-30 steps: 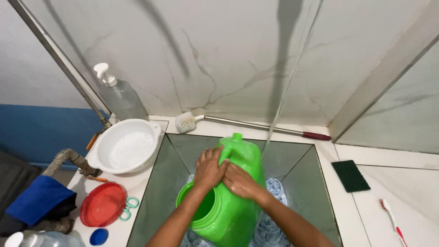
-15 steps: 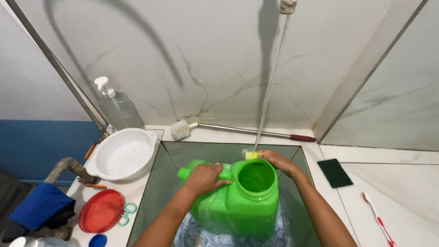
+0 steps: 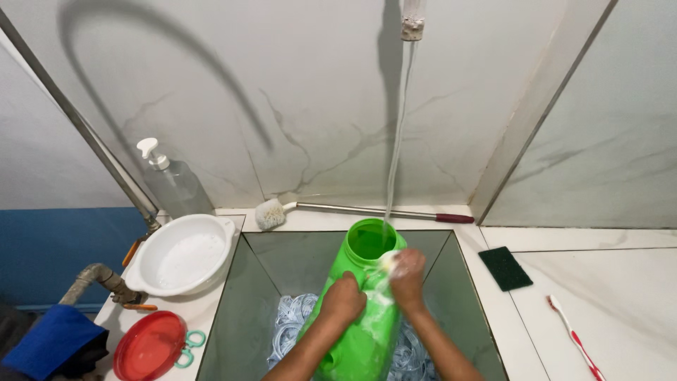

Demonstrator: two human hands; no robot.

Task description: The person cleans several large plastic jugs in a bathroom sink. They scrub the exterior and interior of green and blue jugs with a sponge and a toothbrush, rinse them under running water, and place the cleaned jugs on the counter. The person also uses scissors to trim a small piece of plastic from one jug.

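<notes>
A bright green plastic jug stands tilted in a deep grey sink, its wide mouth under a thin stream of water falling from a tap at the top. My left hand grips the jug's side. My right hand, covered in soap foam, presses on the jug near its rim; a small pale thing shows at its fingers, too blurred to name. Pale cloth lies in the sink bottom.
A long-handled white brush lies along the back ledge. On the left stand a white basin, a clear pump bottle, a red lid and a blue cloth. Right: a dark green scouring pad and a red-and-white toothbrush.
The jug has been turned and lifted so its mouth sits under the falling water. My hands shifted from its top and sides to its upper side, the right one now soapy.
</notes>
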